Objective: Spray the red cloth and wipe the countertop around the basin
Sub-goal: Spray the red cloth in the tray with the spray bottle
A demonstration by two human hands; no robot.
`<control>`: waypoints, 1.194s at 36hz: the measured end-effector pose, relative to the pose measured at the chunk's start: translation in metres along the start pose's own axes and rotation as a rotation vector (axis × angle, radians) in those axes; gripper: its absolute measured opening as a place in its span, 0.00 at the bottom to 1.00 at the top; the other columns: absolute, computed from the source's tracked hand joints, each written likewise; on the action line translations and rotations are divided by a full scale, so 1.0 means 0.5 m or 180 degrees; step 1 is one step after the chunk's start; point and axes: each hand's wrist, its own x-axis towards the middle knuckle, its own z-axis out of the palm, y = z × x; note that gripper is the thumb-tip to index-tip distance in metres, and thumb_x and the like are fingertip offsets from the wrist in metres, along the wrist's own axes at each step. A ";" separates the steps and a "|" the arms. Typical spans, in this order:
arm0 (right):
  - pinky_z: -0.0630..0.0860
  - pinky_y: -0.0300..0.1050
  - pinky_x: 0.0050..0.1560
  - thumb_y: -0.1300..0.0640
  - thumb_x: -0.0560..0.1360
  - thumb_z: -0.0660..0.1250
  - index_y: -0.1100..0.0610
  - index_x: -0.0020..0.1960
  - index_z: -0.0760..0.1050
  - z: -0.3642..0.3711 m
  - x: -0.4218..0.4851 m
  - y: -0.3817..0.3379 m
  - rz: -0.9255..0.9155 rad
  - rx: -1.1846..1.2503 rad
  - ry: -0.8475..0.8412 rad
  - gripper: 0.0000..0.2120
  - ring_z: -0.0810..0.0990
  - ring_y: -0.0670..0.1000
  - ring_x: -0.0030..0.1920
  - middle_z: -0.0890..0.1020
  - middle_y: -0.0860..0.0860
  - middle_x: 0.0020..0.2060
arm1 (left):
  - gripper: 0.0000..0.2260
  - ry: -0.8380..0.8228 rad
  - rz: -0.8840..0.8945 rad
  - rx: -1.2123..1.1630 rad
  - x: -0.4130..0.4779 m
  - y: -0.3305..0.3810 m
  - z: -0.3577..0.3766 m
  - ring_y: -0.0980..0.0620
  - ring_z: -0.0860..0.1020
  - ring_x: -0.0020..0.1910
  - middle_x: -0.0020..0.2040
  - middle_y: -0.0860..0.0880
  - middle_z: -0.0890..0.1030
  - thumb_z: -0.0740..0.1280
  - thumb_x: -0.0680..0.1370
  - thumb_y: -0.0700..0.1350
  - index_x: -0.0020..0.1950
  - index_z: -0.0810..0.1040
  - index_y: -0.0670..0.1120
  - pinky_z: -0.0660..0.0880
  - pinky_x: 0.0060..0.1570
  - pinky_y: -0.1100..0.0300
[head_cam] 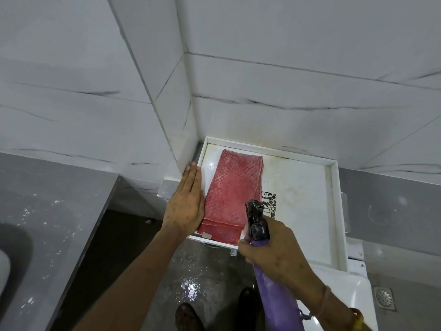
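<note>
Folded red cloth (232, 197) lying flat in the left half of a white rimmed tray (334, 211), long axis running from the tray's near edge toward the back wall corner, slightly tilted left to right going away. Near end overhanging or meeting the open front edge, with a small white tag there; far end stopping just short of the back rim.

Left hand (185, 204) laid flat, fingers straight and pressed together, along the tray's left rim, palm edge touching the cloth's left side, fingertips aimed at the tiled corner. Right hand (274, 254) wrapped closed around the neck of a purple spray bottle (274, 290), black nozzle (256, 217) pointing up and away over the cloth's near right corner; bottle body slanting back toward the lower right (trigger finger hidden, so squeeze not tellable).

Right half of the tray bare and stained, with a dark patch just beyond the nozzle. Grey countertop (47, 211) off to the left, well apart from the tray, with white specks and a basin edge (9, 249) at the far left. Wet grey floor (191, 278) below between the two, shoe tips visible, a floor drain (384, 298) at lower right.
</note>
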 end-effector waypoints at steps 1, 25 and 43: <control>0.79 0.41 0.44 0.59 0.67 0.73 0.49 0.40 0.76 0.000 0.000 0.000 0.0038 0.0080 -0.0051 0.07 0.82 0.48 0.36 0.82 0.47 0.34 | 0.27 -0.0004 -0.0002 0.0006 0.000 0.000 0.000 0.53 0.39 0.78 0.80 0.48 0.41 0.47 0.82 0.51 0.77 0.40 0.45 0.44 0.76 0.57; 0.79 0.40 0.40 0.57 0.66 0.73 0.51 0.39 0.77 -0.014 0.000 -0.003 0.0118 0.0049 0.0006 0.06 0.83 0.50 0.33 0.84 0.50 0.35 | 0.27 0.0024 0.0034 0.0139 0.002 -0.003 0.004 0.53 0.38 0.77 0.79 0.48 0.40 0.47 0.82 0.51 0.77 0.39 0.45 0.41 0.75 0.58; 0.82 0.50 0.44 0.55 0.65 0.74 0.51 0.37 0.77 -0.032 0.011 -0.007 0.0309 0.0197 0.0160 0.06 0.84 0.54 0.36 0.84 0.51 0.34 | 0.28 0.0047 -0.0015 0.0174 0.006 -0.006 0.010 0.56 0.36 0.75 0.75 0.53 0.35 0.49 0.83 0.51 0.77 0.39 0.46 0.40 0.73 0.58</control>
